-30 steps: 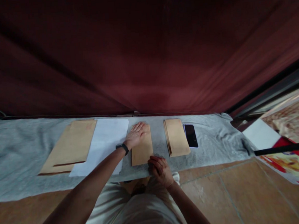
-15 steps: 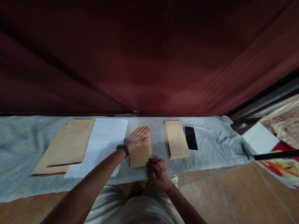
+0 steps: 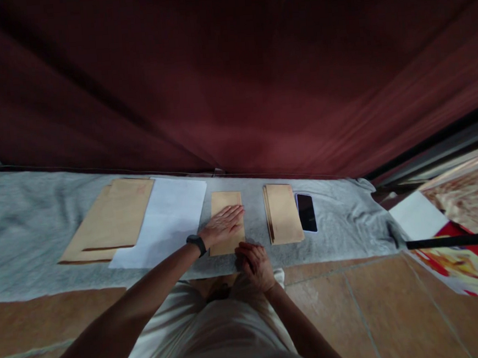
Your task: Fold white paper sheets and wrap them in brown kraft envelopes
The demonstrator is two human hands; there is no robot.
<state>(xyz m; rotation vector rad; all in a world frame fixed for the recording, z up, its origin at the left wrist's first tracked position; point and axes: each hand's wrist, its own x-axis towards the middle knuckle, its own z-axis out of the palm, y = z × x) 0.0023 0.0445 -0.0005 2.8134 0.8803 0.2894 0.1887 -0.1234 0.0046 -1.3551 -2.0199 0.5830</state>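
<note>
A small brown envelope lies on the grey cloth in front of me. My left hand, with a black band on the wrist, lies flat on its near half, fingers stretched out. My right hand is curled at the envelope's near right corner, fingers bent together; what they pinch is hidden. A stack of similar brown envelopes sits just to the right. A white sheet lies to the left.
Larger brown envelopes lie at the left on the cloth. A dark phone rests beside the stack. A dark red curtain hangs behind. The floor is tiled; a colourful printed sheet and white paper lie at right.
My left hand has slid from the envelope's far end toward its near half. My right hand has stayed at the near corner. The view has shifted slightly.
</note>
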